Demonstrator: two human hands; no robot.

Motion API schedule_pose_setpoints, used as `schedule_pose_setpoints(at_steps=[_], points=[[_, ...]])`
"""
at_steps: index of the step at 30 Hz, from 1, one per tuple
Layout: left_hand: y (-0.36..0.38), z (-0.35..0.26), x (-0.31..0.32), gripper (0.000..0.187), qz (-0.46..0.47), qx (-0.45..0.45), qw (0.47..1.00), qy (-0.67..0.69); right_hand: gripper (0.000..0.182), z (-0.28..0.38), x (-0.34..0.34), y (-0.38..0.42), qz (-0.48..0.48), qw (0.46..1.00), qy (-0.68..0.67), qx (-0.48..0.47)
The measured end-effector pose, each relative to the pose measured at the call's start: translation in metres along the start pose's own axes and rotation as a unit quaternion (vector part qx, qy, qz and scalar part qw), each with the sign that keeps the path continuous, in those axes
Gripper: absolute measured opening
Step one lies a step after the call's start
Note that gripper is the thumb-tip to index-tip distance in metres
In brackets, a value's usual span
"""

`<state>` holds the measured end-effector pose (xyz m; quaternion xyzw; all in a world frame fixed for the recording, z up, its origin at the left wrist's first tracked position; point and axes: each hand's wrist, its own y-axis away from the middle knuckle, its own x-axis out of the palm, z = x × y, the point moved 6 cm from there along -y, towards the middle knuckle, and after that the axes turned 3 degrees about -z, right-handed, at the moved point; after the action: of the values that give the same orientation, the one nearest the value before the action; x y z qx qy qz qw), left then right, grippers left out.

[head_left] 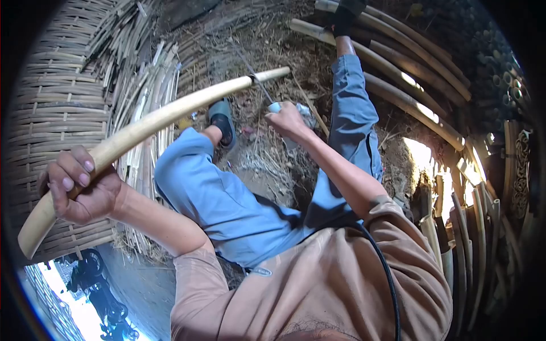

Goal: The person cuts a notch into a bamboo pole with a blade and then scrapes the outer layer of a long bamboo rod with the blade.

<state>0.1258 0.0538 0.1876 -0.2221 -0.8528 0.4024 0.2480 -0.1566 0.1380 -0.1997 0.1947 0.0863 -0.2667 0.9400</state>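
My left hand (94,193) is wrapped round the thick lower part of a peeled, slightly curved bamboo pole (170,112). The pole slants up and away, with its thin end past the middle of the view. Closed in a fist, my right hand (289,124) grips a pale-handled tool, apparently a saw (263,91), with a long narrow blade. That blade crosses the pole near its far end, where a dark band shows; whether it has cut in cannot be told.
My sandalled foot (223,122) is beneath the pole. The other leg (354,96) stretches toward several bamboo poles (415,102) at the upper right. Split strips (142,136) lie beside a woven bamboo panel (57,131). Upright bamboo pieces (475,244) stand at the right.
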Motion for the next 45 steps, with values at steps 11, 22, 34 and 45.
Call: schedule_pose_setpoints(at_steps=[11,22,34,45], points=[[0.004,-0.003,0.01,0.02,-0.178,0.023,0.98,-0.087,0.02,-0.019,0.004,-0.021,-0.037,0.996,0.056,0.051],[0.014,-0.001,0.019,0.02,-0.362,0.058,0.915,-0.171,0.016,-0.016,0.029,-0.012,-0.005,1.0,-0.026,0.015],[0.01,-0.001,0.01,0.018,-0.322,0.05,0.93,-0.172,0.016,-0.006,0.012,-0.009,0.018,1.0,-0.013,-0.008],[0.011,0.0,0.012,0.023,-0.319,0.06,0.93,-0.172,0.021,0.003,0.023,0.022,0.039,0.999,-0.024,-0.026]])
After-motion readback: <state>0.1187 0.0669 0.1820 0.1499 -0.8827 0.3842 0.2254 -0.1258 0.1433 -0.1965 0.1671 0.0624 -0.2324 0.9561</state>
